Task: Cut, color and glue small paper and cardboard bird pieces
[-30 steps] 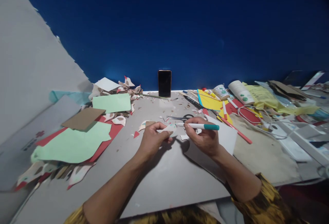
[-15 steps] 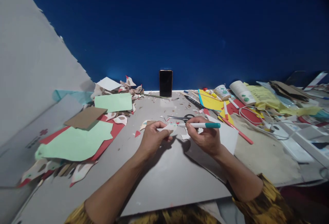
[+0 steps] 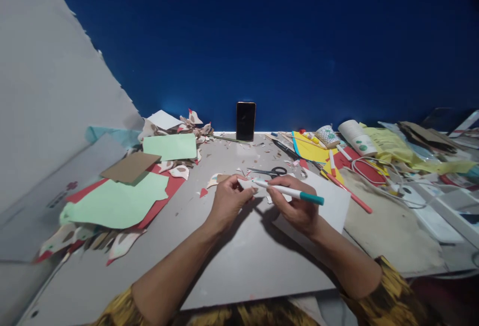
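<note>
My left hand (image 3: 229, 202) is closed in a pinch on a small white paper cutout (image 3: 247, 184) held just above the grey table (image 3: 239, 261). My right hand (image 3: 296, 205) grips a white marker with a teal cap (image 3: 290, 192); its tip points left and touches the cutout. Both hands meet near the middle of the table. A white sheet (image 3: 331, 201) lies under my right hand.
Black scissors (image 3: 270, 171) lie just beyond my hands. Green, red and brown paper sheets (image 3: 119, 201) pile up at the left. A dark phone (image 3: 246, 121) leans on the blue wall. Markers, yellow paper, cups and a cable (image 3: 374, 171) clutter the right side.
The marker has tilted so its capped end sits lower and its tip reaches the cutout. The view has shifted slightly, so everything sits a little further right.
</note>
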The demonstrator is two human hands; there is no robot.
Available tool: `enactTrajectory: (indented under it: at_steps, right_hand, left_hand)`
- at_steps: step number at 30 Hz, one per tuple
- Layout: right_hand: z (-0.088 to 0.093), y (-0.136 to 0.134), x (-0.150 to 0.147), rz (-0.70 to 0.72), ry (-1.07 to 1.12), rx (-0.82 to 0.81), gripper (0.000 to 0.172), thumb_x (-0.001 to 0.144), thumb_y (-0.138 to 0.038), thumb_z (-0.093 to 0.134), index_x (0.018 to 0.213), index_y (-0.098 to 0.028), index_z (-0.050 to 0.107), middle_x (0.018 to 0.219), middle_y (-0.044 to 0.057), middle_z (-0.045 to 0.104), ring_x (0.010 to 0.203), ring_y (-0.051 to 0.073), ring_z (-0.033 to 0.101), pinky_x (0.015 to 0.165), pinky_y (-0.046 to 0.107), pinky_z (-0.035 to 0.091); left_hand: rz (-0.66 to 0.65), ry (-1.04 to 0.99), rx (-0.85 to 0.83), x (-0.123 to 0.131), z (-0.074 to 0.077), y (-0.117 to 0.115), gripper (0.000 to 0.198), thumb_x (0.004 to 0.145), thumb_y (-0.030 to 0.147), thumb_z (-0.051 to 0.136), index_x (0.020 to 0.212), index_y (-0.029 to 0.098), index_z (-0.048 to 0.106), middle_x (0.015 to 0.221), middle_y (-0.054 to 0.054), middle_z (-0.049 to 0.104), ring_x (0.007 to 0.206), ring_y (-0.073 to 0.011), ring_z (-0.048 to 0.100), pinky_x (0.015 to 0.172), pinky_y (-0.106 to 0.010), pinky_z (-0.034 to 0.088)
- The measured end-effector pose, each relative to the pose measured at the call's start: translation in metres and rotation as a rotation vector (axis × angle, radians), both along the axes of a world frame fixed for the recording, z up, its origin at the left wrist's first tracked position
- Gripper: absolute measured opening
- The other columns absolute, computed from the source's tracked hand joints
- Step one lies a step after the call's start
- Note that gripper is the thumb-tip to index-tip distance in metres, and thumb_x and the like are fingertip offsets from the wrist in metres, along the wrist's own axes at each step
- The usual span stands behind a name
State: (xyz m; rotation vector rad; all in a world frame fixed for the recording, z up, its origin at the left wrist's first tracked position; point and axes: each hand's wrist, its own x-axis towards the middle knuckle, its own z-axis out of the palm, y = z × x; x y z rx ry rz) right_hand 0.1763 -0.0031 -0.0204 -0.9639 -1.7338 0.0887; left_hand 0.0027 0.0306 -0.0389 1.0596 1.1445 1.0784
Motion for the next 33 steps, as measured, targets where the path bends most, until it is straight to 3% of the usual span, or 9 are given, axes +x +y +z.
enactTrajectory:
  at_steps: [5,27,33]
  right_hand:
    - [-0.0010,-0.0011,-0.0070,0.003,-0.035,0.012,0.006,0.094,-0.018,0.066,0.095,-0.019,0.072,0.081,0.004,0.077,0.069,0.017,0.073,0.064,0.026,0.057]
    - [0.0018,-0.0016,-0.0052,0.032,-0.046,-0.038,0.006,0.094,-0.019,0.066,0.092,-0.019,0.073,0.077,0.003,0.076,0.065,0.015,0.071,0.061,0.023,0.055]
    - [0.0016,-0.0011,-0.0057,-0.005,0.007,-0.062,0.006,0.092,-0.019,0.067,0.088,-0.019,0.072,0.075,0.002,0.075,0.062,0.014,0.070,0.058,0.022,0.054]
  left_hand:
    - [-0.045,0.050,0.036,0.0020,-0.0012,-0.0031,0.006,0.066,0.022,0.073,0.068,0.016,0.071,0.058,-0.002,0.064,0.058,-0.0125,0.056,0.057,-0.024,0.043]
    - [-0.107,-0.078,-0.053,0.0040,0.0031,-0.0072,0.011,0.060,0.018,0.073,0.069,0.016,0.068,0.055,-0.001,0.064,0.052,-0.0138,0.059,0.056,-0.026,0.046]
    - [-0.111,-0.055,-0.082,0.0050,0.0023,-0.0072,0.015,0.063,0.024,0.077,0.068,0.017,0.066,0.056,-0.002,0.065,0.052,-0.0148,0.059,0.055,-0.027,0.046]
